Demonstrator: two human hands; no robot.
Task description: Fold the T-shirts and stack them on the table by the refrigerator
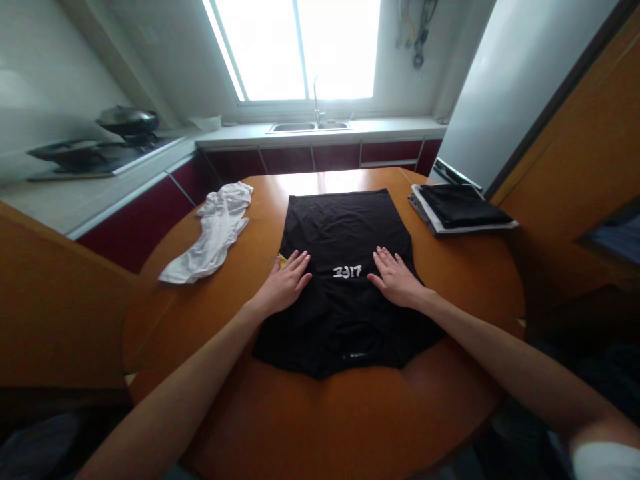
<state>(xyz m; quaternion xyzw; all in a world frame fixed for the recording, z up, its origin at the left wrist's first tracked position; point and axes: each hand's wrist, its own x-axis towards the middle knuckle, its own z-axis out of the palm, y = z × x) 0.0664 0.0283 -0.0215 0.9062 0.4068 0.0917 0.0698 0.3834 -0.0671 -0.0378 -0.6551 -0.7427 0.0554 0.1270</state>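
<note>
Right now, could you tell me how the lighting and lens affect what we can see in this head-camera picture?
Head view: the bright window is blown out to white and throws glare on the round orange wooden table; the wide lens bends the walls and counter edges; the black T-shirt with white lettering loses its folds in shadow under the flat left hand and right hand.

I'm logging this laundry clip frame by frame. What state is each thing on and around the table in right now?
black T-shirt: spread flat on the table, print up
left hand: open, palm down on the shirt
right hand: open, palm down on the shirt
white garment: crumpled, unfolded
stack of clothes: folded, dark piece on top
wok: on the stove
</note>
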